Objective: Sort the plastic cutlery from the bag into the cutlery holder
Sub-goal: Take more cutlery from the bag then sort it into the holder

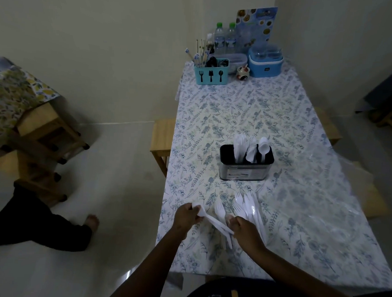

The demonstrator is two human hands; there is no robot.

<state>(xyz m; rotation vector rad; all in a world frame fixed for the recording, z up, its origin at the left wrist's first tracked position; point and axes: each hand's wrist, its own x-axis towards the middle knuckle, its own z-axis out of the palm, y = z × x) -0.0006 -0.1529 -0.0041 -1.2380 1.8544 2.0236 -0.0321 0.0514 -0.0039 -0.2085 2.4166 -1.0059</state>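
Observation:
A black and metal cutlery holder (245,170) stands mid-table with white plastic knives, forks and spoons upright in its compartments. Nearer to me a loose pile of white plastic cutlery (248,206), mostly forks, lies on the floral tablecloth. My left hand (186,217) pinches the bowl end of a white plastic spoon (202,212). My right hand (245,229) curls round the handles of white plastic cutlery beside the pile. A clear plastic bag (337,181) lies flat on the right side of the table.
At the far end stand a teal cutlery caddy (211,75) with chopsticks, water bottles (224,39), a blue container (265,61) and a menu card. Wooden stools sit at both table sides. Another person's leg (41,227) lies on the floor at left.

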